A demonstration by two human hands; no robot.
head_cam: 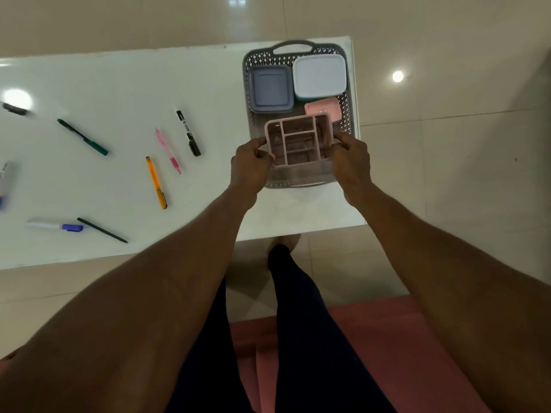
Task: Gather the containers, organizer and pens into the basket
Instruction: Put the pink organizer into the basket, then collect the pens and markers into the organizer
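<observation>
A grey perforated basket [250,93] stands at the right end of the white table. Inside it lie a purple-grey lidded container [270,89], a larger pale blue container [319,76] and a small pink container [323,110]. I hold a pink compartmented organizer [298,141] over the basket's near half, my left hand [250,165] gripping its left side and my right hand [351,162] its right side. Loose on the table to the left lie several pens: a black marker [188,133], a pink pen [168,151], an orange pen [156,182], a green pen [83,137], a blue-capped pen [56,226] and a thin black pen [102,230].
More pens lie blurred at the table's far left edge [6,180]. The white table [89,70] ends just right of the basket and near my knees. Tiled floor surrounds it; a reddish mat [372,338] lies under my legs.
</observation>
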